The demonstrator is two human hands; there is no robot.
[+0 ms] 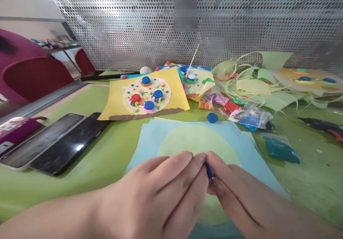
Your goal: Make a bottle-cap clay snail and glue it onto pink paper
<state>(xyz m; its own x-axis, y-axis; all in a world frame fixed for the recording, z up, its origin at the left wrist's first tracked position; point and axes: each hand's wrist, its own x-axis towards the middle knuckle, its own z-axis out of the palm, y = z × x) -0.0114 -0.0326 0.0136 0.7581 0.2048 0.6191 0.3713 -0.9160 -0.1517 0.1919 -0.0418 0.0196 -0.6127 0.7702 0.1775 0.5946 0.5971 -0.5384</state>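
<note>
My left hand (160, 192) and my right hand (235, 192) meet low in the middle of the view, fingertips pressed together. Between them shows the edge of a blue bottle cap (208, 172), mostly covered by the fingers. Under the hands lie light blue paper sheets (146, 139) with a large pale green paper circle (182, 139) on top. A second blue bottle cap (212, 117) rests at the far edge of the sheets, apart from both hands.
Left of centre is a yellow sheet (115, 99) decorated with bottle-cap figures. Phones (66, 146) lie at left. Bags of coloured clay (249, 123), a teal clay packet (281, 149), paper scraps (254, 87) and a glue gun (321, 126) are at right. A perforated metal panel (134, 28) stands behind.
</note>
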